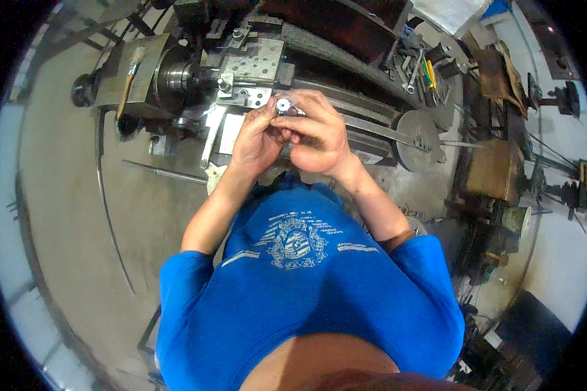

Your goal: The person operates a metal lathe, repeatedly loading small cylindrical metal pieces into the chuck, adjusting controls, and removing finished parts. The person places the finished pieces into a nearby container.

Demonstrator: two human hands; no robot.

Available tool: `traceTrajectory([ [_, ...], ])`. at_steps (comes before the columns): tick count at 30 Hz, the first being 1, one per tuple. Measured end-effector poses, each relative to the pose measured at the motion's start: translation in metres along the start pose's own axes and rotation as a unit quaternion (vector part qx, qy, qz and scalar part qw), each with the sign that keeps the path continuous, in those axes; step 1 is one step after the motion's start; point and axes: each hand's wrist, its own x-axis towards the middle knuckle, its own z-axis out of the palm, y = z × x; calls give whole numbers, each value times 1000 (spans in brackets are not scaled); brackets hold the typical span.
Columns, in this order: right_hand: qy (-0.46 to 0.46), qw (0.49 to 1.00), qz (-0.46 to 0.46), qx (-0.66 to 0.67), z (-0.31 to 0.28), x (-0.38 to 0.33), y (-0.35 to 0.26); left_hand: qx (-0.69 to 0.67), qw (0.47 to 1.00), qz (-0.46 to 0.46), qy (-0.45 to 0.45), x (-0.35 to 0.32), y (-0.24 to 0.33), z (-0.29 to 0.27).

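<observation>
In front of my chest, above the near side of a lathe, both hands are closed around a small round metal part (283, 105) with a hole in its end. My left hand (257, 144) pinches it from the left with thumb and fingers. My right hand (316, 133) wraps it from the right, its fingers curled over and hiding most of the part. Just beyond the hands is the lathe's carriage with a drilled metal plate (257, 60) and a clamping bolt (225, 83).
At the left, a brush (129, 81) lies on the headstock (143, 62), beside the chuck (178, 75). A long bar (166, 172) sticks out leftward. To the right, a round metal disc (417, 133) sits by the bed rails (365, 111). Wrenches (413, 73) and other tools lie beyond.
</observation>
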Motion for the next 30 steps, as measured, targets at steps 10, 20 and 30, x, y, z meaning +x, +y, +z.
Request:
traceTrajectory([
  [10, 0, 997, 15, 74, -43, 12, 65, 181, 981, -4, 64, 10, -7, 6],
  [20, -100, 825, 488, -266, -117, 99, 262, 200, 954, 117, 192, -50, 11, -32],
  [30, 167, 935, 175, -260, -87, 30, 187, 241, 924, 136, 263, -75, 50, -89],
])
